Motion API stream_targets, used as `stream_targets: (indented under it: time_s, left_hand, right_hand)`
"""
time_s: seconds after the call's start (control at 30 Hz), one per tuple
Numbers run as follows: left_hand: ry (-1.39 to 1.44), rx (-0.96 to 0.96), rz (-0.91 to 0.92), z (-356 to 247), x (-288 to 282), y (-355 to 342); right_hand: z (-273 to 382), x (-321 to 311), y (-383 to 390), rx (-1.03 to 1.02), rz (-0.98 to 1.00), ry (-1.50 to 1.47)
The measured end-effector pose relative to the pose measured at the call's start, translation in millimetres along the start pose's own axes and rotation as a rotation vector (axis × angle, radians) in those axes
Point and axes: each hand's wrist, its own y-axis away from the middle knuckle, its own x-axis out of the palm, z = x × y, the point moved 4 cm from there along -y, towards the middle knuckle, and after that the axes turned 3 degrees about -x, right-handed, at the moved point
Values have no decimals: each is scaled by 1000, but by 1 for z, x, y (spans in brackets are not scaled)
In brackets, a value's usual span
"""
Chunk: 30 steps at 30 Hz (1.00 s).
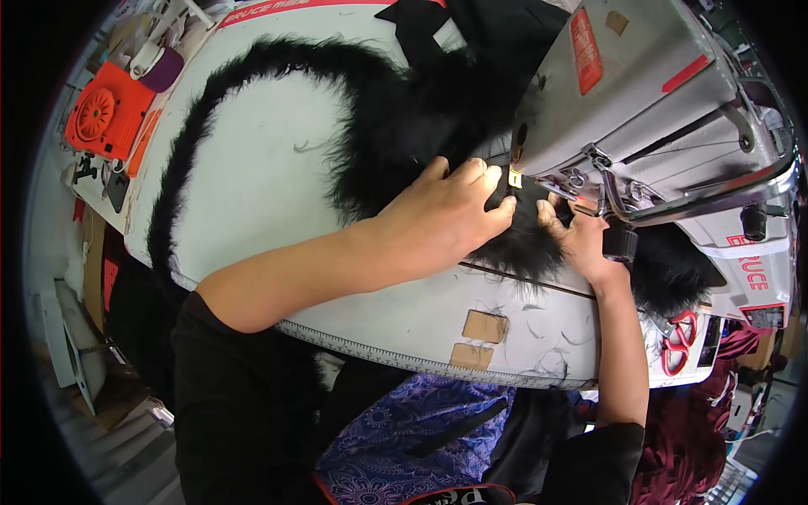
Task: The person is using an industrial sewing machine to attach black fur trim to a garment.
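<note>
Black fabric with fluffy feather trim (358, 160) lies on the sewing machine bed, and a long strand of the trim loops out to the left. My left hand (450, 210) has its fingers curled and pressed onto the fabric just left of the needle area. On the other side of the presser foot, my right hand (581, 236) grips the fabric edge between thumb and fingers, some of which are hidden by the machine. The sewing machine head (623, 76) stands over the work at the upper right. Its needle is too small to make out.
Red-handled scissors (678, 343) lie at the right end of the table. Two tan patches (486, 326) and loose feather wisps are near the front edge, by a measuring tape strip (370, 349). An orange device with a round grille (105, 114) sits at the far left.
</note>
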Motion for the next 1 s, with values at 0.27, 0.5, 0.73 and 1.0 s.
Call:
stream_targets:
  time_s: [0.27, 0.5, 0.73, 1.0]
  left_hand:
    - [-233, 36, -245, -14, -1, 6]
    - [-33, 96, -71, -7, -17, 5]
    - [-92, 350, -50, 19, -24, 1]
    - [-230, 526, -411, 22, -16, 23]
  right_hand:
    - [-16, 2, -11, -45, 204, 155]
    - [6, -6, -3, -81, 30, -15]
    - [32, 4, 16, -573, 10, 300]
    - [42, 9, 18, -411, 23, 329]
